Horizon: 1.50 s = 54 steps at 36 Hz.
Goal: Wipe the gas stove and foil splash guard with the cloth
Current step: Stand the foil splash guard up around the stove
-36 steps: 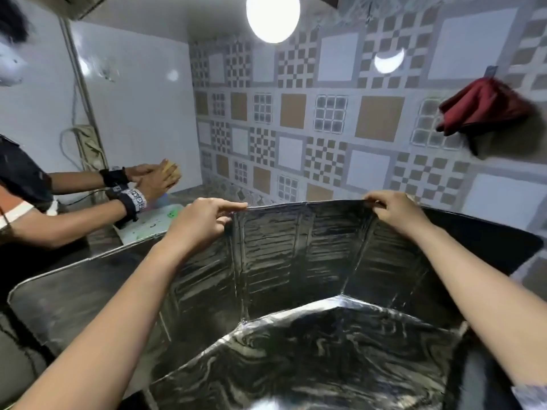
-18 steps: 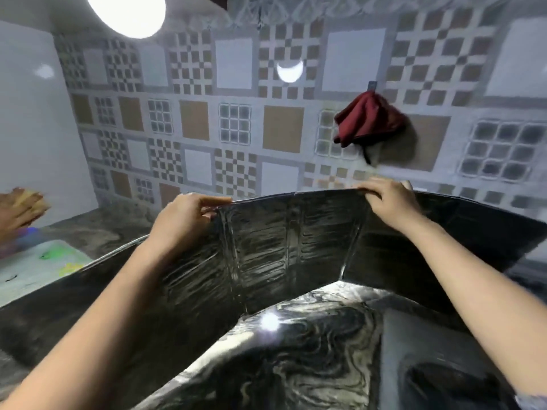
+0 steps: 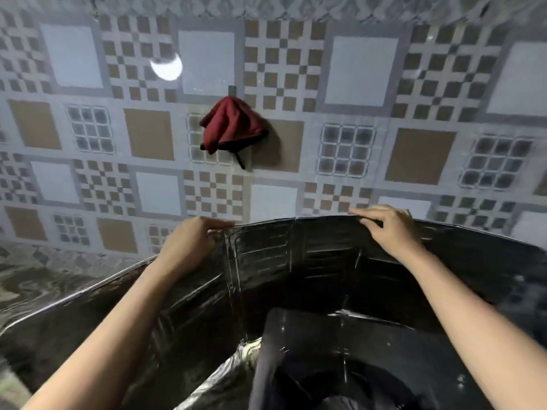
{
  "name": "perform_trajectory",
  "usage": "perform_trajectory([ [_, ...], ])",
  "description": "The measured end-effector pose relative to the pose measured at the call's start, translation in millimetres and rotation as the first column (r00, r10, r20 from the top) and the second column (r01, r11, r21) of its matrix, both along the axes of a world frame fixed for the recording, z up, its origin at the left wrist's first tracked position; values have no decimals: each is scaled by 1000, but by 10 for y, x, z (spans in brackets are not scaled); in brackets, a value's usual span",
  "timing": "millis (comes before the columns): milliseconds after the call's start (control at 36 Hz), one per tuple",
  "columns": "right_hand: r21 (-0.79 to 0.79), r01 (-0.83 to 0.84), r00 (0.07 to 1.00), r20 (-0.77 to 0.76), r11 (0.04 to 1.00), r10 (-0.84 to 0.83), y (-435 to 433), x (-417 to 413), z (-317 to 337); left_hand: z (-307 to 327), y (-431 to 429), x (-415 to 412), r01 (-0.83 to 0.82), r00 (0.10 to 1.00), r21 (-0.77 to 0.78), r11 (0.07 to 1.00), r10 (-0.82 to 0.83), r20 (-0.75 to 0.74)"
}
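**View swung right, grip hasn't changed**

Left hand (image 3: 189, 247) and right hand (image 3: 390, 229) still pinch the foil splash guard's (image 3: 296, 261) top edge. The red cloth (image 3: 231, 125), hanging on the wall above the guard, now sits mid-frame. Stove (image 3: 340, 365) shows below the guard now.

Dark, creased foil splash guard (image 3: 266, 261) upright around black gas stove (image 3: 340, 365); red cloth (image 3: 231, 125) hanging on wall.

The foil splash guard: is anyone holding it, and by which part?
Yes. The left hand and right hand both grip the foil splash guard by its top edge.
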State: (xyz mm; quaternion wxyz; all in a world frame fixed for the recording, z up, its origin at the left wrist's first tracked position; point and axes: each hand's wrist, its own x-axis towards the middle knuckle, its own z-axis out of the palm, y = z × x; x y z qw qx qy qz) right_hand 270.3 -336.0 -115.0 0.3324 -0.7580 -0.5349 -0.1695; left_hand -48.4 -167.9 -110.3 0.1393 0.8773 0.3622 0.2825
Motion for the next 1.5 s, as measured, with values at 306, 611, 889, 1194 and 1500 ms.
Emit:
perform_trajectory([
  [306, 41, 118, 993, 24, 992, -119, -680, 780, -80, -30, -249, 1089, 106, 994, -42, 994, -106, -5],
  [611, 32, 157, 986, 45, 987, -158, -838, 1250, -20, -61, -264, 1704, 91, 996, 1, 996, -91, -23],
  [889, -97, 179, 984, 11, 979, -179, -730, 1432, -82, -136, -221, 1868, 98, 989, -14, 995, -99, -107],
  [1194, -141, 411, 910, 5, 901, -415, -519, 1444, -142, 118, -121, 1379, 230, 869, -96, 968, -249, -427],
  [1500, -228, 1, 999, 44, 974, 9, 130, 454, -179, 43, -262, 1002, 283, 893, -196, 939, -333, -304],
])
